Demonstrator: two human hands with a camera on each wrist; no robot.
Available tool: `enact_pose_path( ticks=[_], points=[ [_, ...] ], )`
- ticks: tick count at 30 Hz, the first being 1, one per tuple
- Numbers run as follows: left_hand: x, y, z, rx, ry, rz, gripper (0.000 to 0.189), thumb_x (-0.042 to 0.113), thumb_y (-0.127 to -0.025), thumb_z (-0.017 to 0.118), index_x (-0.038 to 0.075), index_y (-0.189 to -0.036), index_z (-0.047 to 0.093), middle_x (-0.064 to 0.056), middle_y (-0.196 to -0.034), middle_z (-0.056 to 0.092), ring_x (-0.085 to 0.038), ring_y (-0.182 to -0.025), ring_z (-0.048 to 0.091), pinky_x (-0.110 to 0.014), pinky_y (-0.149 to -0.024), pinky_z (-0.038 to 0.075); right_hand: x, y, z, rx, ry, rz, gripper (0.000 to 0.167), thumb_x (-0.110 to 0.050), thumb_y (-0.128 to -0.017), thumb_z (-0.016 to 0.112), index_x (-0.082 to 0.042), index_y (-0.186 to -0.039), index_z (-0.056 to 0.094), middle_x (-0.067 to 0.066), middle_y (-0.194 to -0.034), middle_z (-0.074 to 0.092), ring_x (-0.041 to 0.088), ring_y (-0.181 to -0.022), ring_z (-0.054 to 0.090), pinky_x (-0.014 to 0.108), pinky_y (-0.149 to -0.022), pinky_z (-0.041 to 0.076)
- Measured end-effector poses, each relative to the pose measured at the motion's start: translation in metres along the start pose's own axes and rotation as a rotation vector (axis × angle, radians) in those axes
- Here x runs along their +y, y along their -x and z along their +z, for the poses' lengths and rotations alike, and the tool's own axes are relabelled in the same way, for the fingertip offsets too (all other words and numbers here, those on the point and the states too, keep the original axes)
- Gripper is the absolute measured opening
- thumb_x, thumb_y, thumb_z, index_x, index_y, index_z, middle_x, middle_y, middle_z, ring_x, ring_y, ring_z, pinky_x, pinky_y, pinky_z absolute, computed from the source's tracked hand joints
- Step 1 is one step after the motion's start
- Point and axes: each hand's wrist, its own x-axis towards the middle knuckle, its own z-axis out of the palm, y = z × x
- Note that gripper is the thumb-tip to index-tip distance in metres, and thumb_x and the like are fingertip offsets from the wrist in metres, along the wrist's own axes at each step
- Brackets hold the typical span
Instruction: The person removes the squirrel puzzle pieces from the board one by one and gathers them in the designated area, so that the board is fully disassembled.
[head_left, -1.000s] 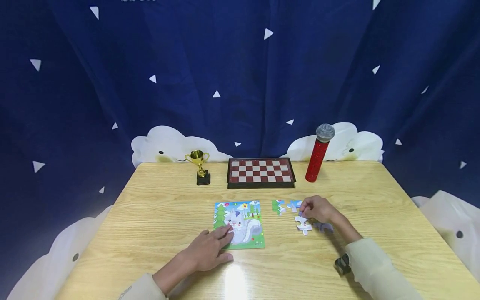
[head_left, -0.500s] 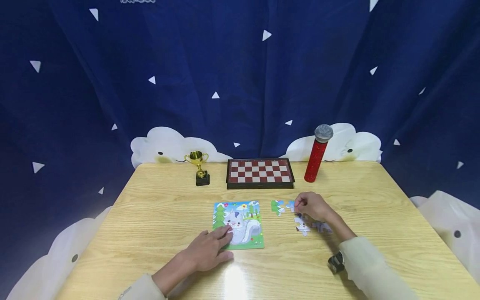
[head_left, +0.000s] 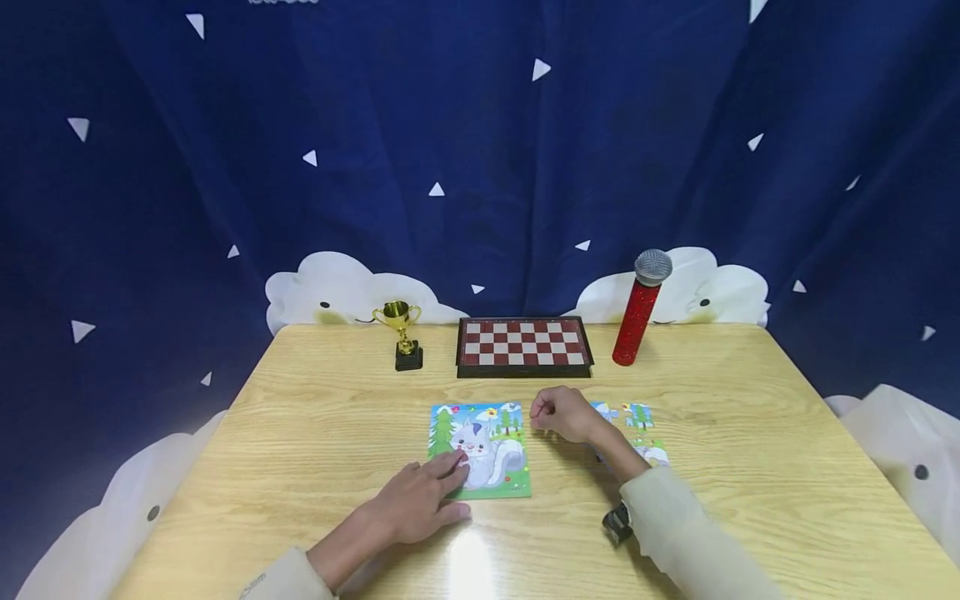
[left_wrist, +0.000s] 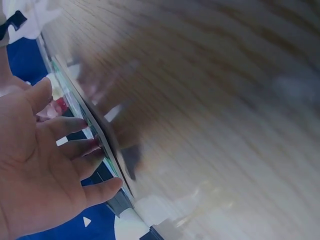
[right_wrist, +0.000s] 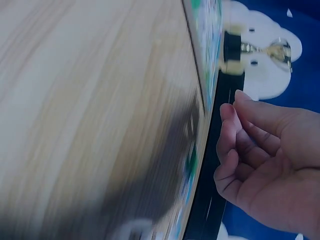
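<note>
A thin square board with a squirrel picture [head_left: 498, 467] lies flat on the table. My left hand [head_left: 416, 504] rests on its lower left part, fingers spread and nearly straight, thumb over the wood. Just off the board's upper right edge, my right hand [head_left: 568, 417] hovers low with its fingers curled. In the right wrist view, thumb and fingertips of the right hand [right_wrist: 270, 155] come close together, and nothing shows between them. To its right lie loose jigsaw pieces: one with trees [head_left: 639, 415] and one in green and white [head_left: 652, 454]. The right hand and forearm hide others.
Along the back of the wooden table [head_left: 322, 442] stand a gold trophy cup [head_left: 405, 337], a red-and-white checkered board [head_left: 523, 343] and a red microphone [head_left: 636, 321]. A blue curtain [head_left: 480, 150] hangs behind them.
My right hand has moved left from the loose pieces to beside the picture board, uncovering pieces on the right and covering the green tree piece. My left hand has stayed in place.
</note>
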Motion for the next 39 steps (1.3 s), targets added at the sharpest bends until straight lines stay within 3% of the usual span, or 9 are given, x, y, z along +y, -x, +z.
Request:
enact_pose_path(
  ticks=[5, 18, 34, 39],
  points=[
    [-0.001, -0.001, 0.002, 0.003, -0.008, 0.009, 0.064, 0.054, -0.096, 0.040, 0.011, -0.144, 0.040, -0.009, -0.155, 0.032, -0.025, -0.142, 0.031, -0.053, -0.107, 0.037, -0.019, -0.010, 0.021, -0.040, -0.016, -0.044, 0.004, -0.006, -0.085, 0.068, -0.005, -0.082, 0.065, 0.002, -0.071, 0.061, 0.010, -0.059, 0.049, 0.022, -0.052, 0.041],
    [0.004, 0.009, -0.001, 0.002, -0.053, 0.044, 0.063, 0.053, -0.095, 0.042, 0.011, -0.143, 0.043, -0.008, -0.156, 0.029, -0.027, -0.141, 0.034, -0.053, -0.105, 0.039, -0.048, -0.029, 0.062, -0.065, -0.003, -0.050, 0.005, -0.007, -0.081, 0.072, -0.006, -0.086, 0.069, -0.001, -0.072, 0.063, 0.010, -0.065, 0.053, 0.020, -0.060, 0.044],
    [0.003, 0.017, -0.003, -0.004, -0.038, 0.025, 0.062, 0.052, -0.095, 0.043, 0.010, -0.141, 0.046, -0.010, -0.153, 0.035, -0.027, -0.140, 0.035, -0.056, -0.103, 0.040, -0.068, -0.027, 0.078, -0.082, 0.062, -0.034, 0.014, -0.011, -0.082, 0.072, -0.004, -0.094, 0.070, 0.000, -0.073, 0.061, 0.011, -0.064, 0.050, 0.019, -0.056, 0.043],
    [0.003, 0.017, -0.002, -0.005, -0.030, 0.022, 0.062, 0.051, -0.095, 0.044, 0.010, -0.142, 0.045, -0.009, -0.154, 0.034, -0.026, -0.141, 0.034, -0.056, -0.103, 0.040, -0.069, -0.027, 0.079, -0.085, 0.056, -0.025, 0.008, -0.007, -0.083, 0.069, -0.006, -0.091, 0.068, -0.001, -0.072, 0.060, 0.011, -0.062, 0.050, 0.019, -0.055, 0.043]
  ],
)
